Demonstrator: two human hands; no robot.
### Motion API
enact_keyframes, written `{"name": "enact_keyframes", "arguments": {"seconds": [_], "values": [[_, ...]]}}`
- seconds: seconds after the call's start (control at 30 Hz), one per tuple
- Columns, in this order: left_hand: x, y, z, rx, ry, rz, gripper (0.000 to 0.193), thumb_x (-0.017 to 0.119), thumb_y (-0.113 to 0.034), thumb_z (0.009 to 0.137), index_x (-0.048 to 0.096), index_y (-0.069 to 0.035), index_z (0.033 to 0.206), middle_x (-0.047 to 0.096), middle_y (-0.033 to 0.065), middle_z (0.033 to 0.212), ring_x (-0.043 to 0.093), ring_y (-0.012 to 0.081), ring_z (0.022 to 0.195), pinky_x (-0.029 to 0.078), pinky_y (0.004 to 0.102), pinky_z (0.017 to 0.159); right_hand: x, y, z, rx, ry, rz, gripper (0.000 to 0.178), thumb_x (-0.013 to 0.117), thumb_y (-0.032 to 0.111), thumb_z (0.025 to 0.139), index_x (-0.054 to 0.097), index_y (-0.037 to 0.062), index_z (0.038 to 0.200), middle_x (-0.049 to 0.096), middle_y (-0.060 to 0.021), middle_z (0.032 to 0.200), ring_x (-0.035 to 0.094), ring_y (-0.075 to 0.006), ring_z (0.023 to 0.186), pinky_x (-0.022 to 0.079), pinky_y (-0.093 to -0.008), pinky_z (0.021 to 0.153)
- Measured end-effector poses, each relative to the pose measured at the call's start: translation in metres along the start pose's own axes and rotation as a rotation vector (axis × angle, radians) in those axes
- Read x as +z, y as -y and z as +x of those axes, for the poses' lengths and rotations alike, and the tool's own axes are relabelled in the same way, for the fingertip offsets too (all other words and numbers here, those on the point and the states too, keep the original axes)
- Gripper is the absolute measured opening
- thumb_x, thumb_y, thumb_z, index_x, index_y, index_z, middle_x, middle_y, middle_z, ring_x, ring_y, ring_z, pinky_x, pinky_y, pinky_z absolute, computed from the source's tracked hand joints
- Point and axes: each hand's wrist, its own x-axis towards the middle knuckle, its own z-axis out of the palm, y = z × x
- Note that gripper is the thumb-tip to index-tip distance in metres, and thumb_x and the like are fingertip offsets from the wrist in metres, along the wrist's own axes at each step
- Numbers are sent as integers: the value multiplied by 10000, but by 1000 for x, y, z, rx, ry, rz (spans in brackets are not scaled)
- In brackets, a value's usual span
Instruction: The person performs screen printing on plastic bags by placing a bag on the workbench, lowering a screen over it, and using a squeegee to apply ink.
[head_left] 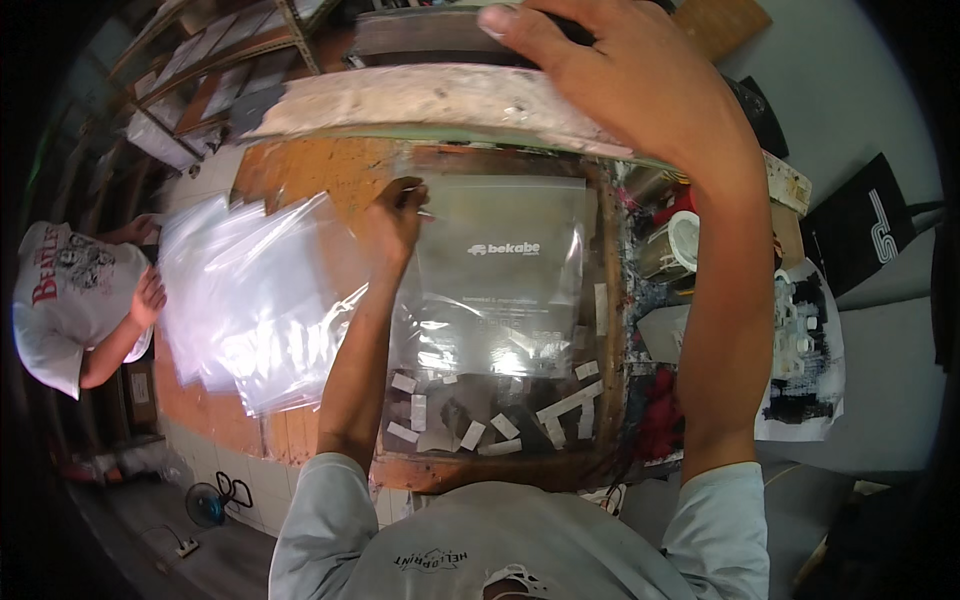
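My left hand (400,208) is closed in a pinch at the upper left edge of a clear plastic bag (500,210). White print shows on the bag, which lies flat on a dark board (440,410) with a wooden rim. High on the right, my right hand (625,75) is raised over a frame (420,105) with a pale, stained edge. Its thumb points left and its fingers curl over something dark that they mostly hide. I cannot tell whether it grips the frame or a tool on it.
A fanned stack of clear plastic bags (260,300) covers the table (290,165) to the left, with another person (90,290) touching its far side. Strips of white tape (472,435) dot the board. Right of it stand a white tub (683,238) and a paint-smeared sheet (805,350).
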Motion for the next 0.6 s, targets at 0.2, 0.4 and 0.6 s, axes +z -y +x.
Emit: {"name": "enact_keyframes", "arguments": {"seconds": [0.2, 0.4, 0.6], "values": [[-159, 31, -39, -150, -419, -71, 301, 722, -149, 967, 694, 78, 1163, 773, 158, 924, 755, 193, 709, 443, 254, 497, 5, -13, 0, 130, 151, -26, 650, 556, 604, 1008, 699, 32, 1283, 739, -222, 1191, 695, -344, 1123, 477, -384, 1033], [-330, 81, -94, -19, -875, -40, 255, 689, -68, 970, 666, 103, 1158, 756, 171, 868, 730, 218, 637, 582, 310, 598, 6, 3, -7, 152, 127, 42, 647, 563, 606, 991, 709, 44, 1275, 729, -248, 1182, 679, -395, 1145, 485, -419, 1018], [-369, 80, -126, 72, -1140, 1133, 564, 709, -264, 967, 557, -29, 1456, 491, 328, 1461, 571, 460, 1231, 449, 509, 1071, 9, 1, -13, 149, 103, 4, 653, 564, 605, 987, 711, 37, 1272, 730, -246, 1189, 679, -395, 1158, 480, -425, 1029]]}}
